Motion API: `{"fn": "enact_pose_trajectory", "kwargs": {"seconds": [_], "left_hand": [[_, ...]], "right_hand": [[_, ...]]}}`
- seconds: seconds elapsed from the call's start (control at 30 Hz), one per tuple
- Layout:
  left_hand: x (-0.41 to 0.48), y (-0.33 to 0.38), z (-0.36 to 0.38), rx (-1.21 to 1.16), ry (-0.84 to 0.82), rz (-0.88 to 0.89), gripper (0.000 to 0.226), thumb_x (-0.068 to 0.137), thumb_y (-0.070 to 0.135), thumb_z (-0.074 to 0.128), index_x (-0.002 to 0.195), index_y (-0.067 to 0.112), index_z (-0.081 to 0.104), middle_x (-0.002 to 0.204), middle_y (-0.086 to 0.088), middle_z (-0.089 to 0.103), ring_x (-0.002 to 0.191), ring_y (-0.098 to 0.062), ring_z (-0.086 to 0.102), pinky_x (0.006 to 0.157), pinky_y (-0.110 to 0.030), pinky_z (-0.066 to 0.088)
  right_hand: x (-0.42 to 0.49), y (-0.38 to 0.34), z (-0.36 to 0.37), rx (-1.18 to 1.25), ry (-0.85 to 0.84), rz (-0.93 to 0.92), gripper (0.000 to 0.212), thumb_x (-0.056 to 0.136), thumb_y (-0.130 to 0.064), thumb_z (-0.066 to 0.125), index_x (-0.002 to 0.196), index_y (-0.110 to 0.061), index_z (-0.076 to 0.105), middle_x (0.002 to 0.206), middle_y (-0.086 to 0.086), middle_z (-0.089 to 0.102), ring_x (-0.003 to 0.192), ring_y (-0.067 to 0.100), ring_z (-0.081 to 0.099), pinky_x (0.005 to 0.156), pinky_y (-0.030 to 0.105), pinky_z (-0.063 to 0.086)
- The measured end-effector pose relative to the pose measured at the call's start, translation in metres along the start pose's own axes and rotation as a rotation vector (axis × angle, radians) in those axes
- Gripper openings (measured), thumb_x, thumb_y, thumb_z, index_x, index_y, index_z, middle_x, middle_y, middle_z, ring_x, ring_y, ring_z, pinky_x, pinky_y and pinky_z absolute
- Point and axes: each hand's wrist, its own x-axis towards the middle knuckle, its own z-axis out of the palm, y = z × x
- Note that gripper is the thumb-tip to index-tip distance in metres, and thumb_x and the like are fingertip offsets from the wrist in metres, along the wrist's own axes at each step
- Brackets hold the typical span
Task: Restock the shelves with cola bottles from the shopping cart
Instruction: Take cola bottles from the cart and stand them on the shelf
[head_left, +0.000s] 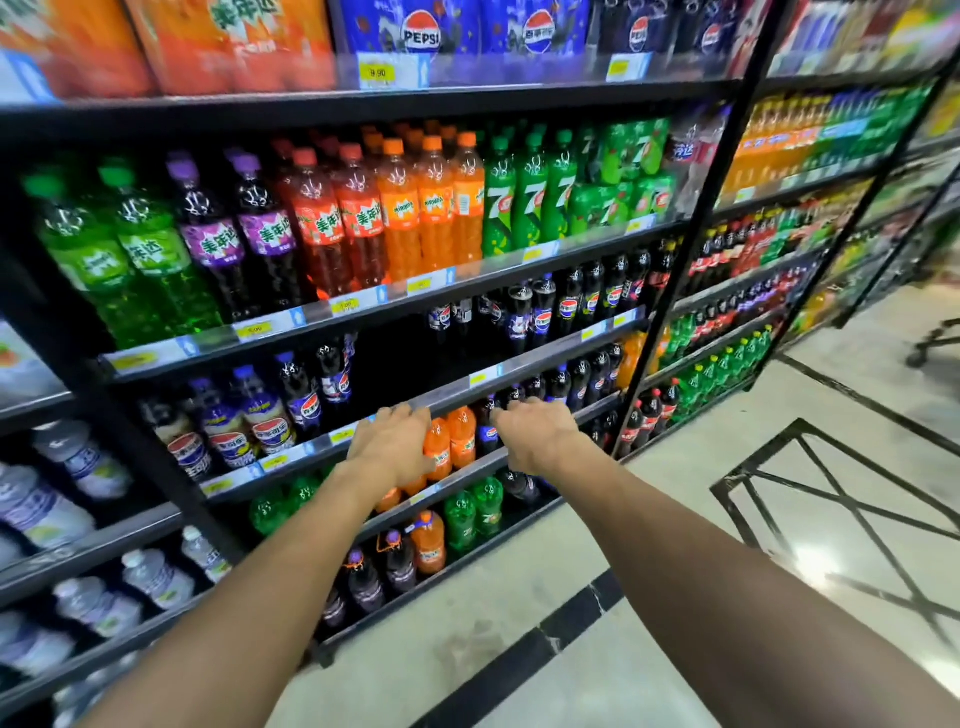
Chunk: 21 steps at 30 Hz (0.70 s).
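Centre frame, left hand (395, 441) rests flat-fingered on the shelf rail (540, 355), right hand (540, 436) curls beside a cola bottle (487, 430), grip unclear; bottle likely stiff, slick, best held mid-body.

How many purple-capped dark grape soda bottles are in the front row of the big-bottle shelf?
2 purple-capped bottles: one beside the green-capped green bottles, the other beside the red-capped red bottles. More may stand hidden behind them.
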Motion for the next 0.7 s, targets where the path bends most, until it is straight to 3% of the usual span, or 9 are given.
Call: {"fn": "enact_pose_trajectory", "kwargs": {"seconds": [0.27, 0.53, 0.7], "left_hand": [[-0.086, 0.006, 0.002, -0.031, 0.005, -0.019, 0.055, 0.089, 0.042, 0.069, 0.136, 0.022, 0.046, 0.138, -0.004, 0.047, 0.129, -0.028, 0.045, 0.104, -0.046, 0.040], [-0.175, 0.036, 0.023, -0.038, 0.000, -0.066, 0.072, 0.087, 0.047, 0.072, 0.144, 0.020, 0.039, 0.143, -0.008, 0.045, 0.130, -0.030, 0.046, 0.102, -0.046, 0.043], [-0.211, 0.061, 0.026, -0.024, 0.012, -0.015, 0.062, 0.087, 0.047, 0.072, 0.136, 0.020, 0.045, 0.135, -0.005, 0.048, 0.125, -0.028, 0.048, 0.100, -0.044, 0.044]], "right_hand": [[-0.077, -0.009, 0.015, 0.000, -0.020, 0.038, 0.048, 0.095, -0.022, 0.063, 0.141, -0.018, 0.047, 0.136, 0.008, 0.057, 0.129, 0.032, 0.053, 0.099, 0.047, 0.046], [-0.153, -0.016, 0.041, 0.023, 0.033, 0.028, 0.046, 0.097, -0.027, 0.061, 0.140, -0.020, 0.048, 0.138, 0.005, 0.058, 0.128, 0.030, 0.054, 0.101, 0.045, 0.046], [-0.211, -0.011, 0.052, 0.065, -0.041, -0.004, 0.042, 0.097, -0.019, 0.059, 0.138, -0.017, 0.049, 0.138, 0.009, 0.057, 0.130, 0.032, 0.051, 0.098, 0.045, 0.047]]}}
